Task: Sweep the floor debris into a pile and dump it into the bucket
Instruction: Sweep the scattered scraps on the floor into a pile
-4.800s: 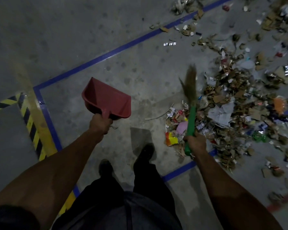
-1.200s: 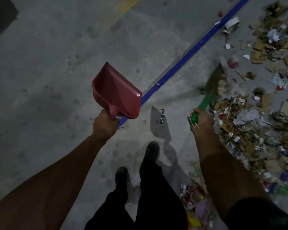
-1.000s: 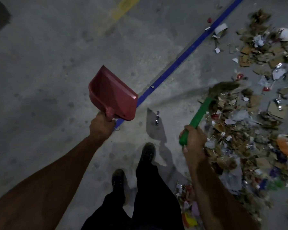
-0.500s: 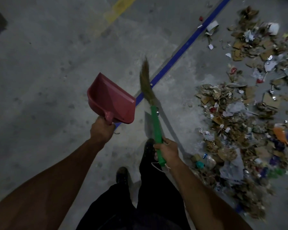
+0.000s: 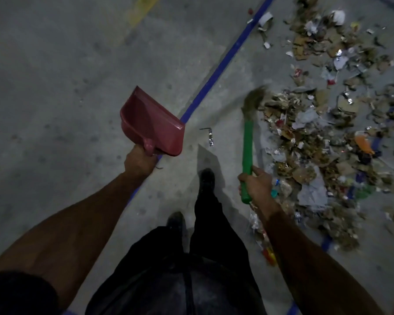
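Two hands are busy: the right hand (image 5: pixel 257 186) wraps the green handle of a hand broom (image 5: pixel 248 146), its long axis running away from the person, blurred bristles meeting the near-left edge of the debris pile (image 5: pixel 323 137). Left of that pile, the left hand (image 5: pixel 140 161) grips a red dustpan (image 5: pixel 151 123), mouth tilted up, above the blue floor line (image 5: pixel 225 59); bare concrete floor (image 5: pixel 55 87) spreads beyond.

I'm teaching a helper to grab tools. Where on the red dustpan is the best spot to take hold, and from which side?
Probably by its short stub handle, approached from the rear, opposite the wide open lip. The red dustpan flares into a broad, thin-walled scoop that fingers could not wrap, while the stub is narrow enough to curl around. The left hand already grips it there.
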{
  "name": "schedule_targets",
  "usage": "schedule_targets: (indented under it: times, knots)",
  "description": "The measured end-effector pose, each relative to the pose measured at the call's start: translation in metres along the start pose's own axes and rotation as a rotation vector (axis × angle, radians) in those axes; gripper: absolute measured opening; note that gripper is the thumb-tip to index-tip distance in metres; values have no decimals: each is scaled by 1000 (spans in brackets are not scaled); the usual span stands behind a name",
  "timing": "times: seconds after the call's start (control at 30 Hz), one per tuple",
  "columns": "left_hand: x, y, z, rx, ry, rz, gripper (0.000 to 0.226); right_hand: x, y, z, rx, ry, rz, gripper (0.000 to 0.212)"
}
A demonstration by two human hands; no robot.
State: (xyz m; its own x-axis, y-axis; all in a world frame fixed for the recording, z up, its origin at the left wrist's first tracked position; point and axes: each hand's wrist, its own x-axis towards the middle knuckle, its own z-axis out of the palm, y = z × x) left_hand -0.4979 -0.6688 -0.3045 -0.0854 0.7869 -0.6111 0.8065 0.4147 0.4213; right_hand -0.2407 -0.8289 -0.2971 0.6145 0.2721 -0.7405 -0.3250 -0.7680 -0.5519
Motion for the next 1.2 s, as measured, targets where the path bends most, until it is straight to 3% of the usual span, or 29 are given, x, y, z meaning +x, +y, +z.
schedule_targets:
  times: [0.07,0.2,0.33,0.5,0.7,0.87,1.03,1.2]
  knots:
    - [-13,-10,-4,36,-19,31,45,-25,22,0,-118,-18,-23,74]
    - [-37,-25,-10,30,-28,50,62,-79,55,-4,-328,-166,-40,67]
    - [-47,-41,-8,1,-34,35,60,-100,84,-11,-439,-269,7,61]
    - [-58,-49,-3,-29,-54,33,55,-75,98,-30,-493,-207,18,42]
    - [-66,-46,1,-47,-65,47,53,-34,85,-55,-335,-88,18,60]
    - [-78,-25,4,-126,-97,25,44,-50,73,-59,-296,-17,-71,59]
    - [-87,7,21,-239,-137,12,26,-59,74,-73,-530,-117,-165,59]
    - [-77,52,58,-275,-140,-28,20,-14,66,-93,-677,-217,-101,62]
